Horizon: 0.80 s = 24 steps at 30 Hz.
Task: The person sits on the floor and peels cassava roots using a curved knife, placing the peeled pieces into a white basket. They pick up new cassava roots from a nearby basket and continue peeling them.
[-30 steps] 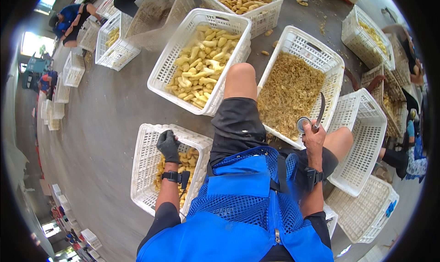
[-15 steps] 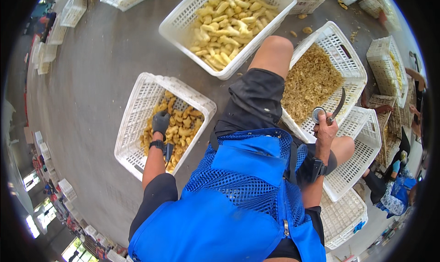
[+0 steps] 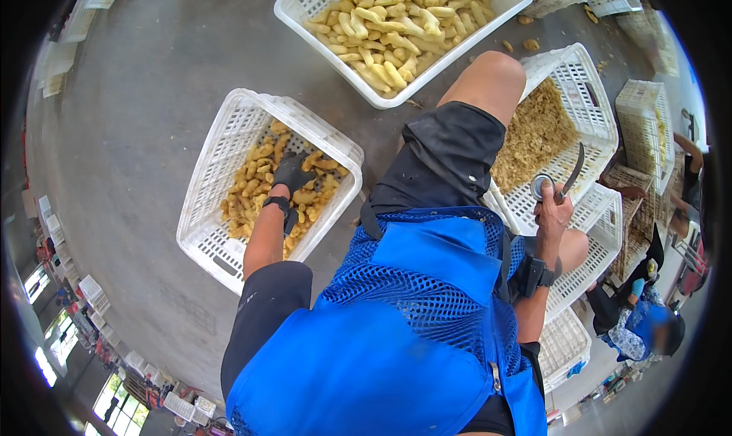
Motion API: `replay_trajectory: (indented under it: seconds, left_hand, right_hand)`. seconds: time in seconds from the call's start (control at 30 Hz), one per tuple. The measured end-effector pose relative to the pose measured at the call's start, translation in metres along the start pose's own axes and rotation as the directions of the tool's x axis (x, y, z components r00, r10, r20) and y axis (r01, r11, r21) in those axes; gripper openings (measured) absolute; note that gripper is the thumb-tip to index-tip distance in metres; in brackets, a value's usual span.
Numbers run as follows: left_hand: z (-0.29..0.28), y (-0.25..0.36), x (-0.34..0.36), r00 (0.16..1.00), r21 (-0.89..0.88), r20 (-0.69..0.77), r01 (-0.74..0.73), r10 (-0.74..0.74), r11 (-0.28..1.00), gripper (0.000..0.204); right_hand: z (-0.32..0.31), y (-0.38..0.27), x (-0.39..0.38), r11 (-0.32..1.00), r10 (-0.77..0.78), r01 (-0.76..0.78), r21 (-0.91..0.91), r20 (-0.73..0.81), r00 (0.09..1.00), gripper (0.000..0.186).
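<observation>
I'm counting two hands from where I'm standing: one left hand (image 3: pixel 293 169), one right hand (image 3: pixel 552 215). One curved knife (image 3: pixel 576 174) and one small round object (image 3: pixel 542 184) are showing. Nearby, three white crates are holding goods: one yellow-brown roots (image 3: pixel 252 184), one paler roots (image 3: pixel 404 32), one shavings (image 3: pixel 537 131) (the individual roots are defeating my count). Three loose pieces (image 3: pixel 530 45) are lying beyond the knee (image 3: pixel 499 74).

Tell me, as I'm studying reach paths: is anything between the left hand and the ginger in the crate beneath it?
Nothing visible does: the gloved left hand is inside the white crate, at the ginger; the crate's walls stand around both.
</observation>
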<state>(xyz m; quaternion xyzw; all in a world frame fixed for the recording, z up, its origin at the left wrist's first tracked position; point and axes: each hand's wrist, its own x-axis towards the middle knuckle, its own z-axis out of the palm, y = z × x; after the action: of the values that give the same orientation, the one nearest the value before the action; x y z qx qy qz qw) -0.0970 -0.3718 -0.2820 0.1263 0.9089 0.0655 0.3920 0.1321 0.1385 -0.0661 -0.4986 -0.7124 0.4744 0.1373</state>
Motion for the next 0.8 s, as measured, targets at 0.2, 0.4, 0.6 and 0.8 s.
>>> replay_trajectory:
  seconds: [0.2, 0.4, 0.6, 0.8]
  left_hand:
    - [0.041, 0.012, 0.037, 0.982, 0.139, 0.105, -0.174, 0.16, 0.975, 0.073]
    - [0.082, 0.019, 0.055, 0.996, 0.229, 0.076, -0.06, 0.043, 0.972, 0.081]
    - [0.065, 0.032, 0.065, 0.966, 0.258, 0.258, -0.041, -0.027, 0.965, 0.08]
    - [0.06, 0.052, 0.038, 0.964, 0.365, 0.252, -0.009, -0.089, 0.931, 0.08]
  right_hand:
    - [-0.001, -0.01, -0.003, 0.995, -0.015, 0.015, -0.096, -0.001, 1.0, 0.027]
    - [0.003, -0.023, -0.014, 0.991, 0.034, -0.034, -0.132, -0.001, 0.999, 0.027]
    - [0.008, -0.036, -0.019, 0.986, 0.054, -0.054, -0.159, 0.0, 0.999, 0.026]
    - [0.008, -0.029, -0.02, 0.987, 0.012, -0.01, -0.161, 0.009, 1.0, 0.026]
